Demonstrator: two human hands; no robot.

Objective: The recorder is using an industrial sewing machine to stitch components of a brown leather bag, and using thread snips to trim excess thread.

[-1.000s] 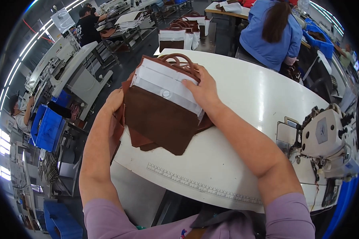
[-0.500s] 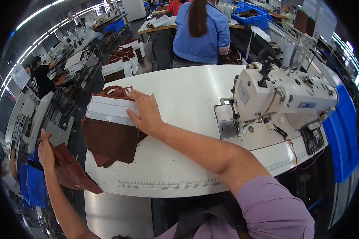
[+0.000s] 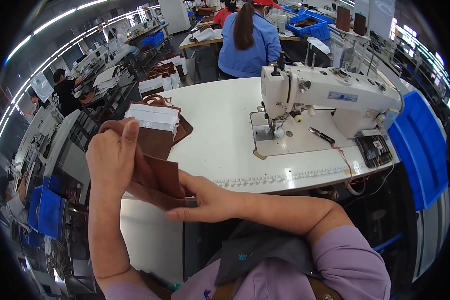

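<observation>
Since the earlier frame, our right hand (image 3: 210, 201) leaves the bag (image 3: 152, 118) on the desk (image 3: 212, 125) and joins the brown piece (image 3: 160, 181), now before the desk's near-left edge. Left hand (image 3: 110, 159) grips its upper end; right fingers tuck behind the lower, pinch unclear. Risk, we judge: loose hold, piece slips or creases. Earlier, only the left holds it, farther left.
</observation>
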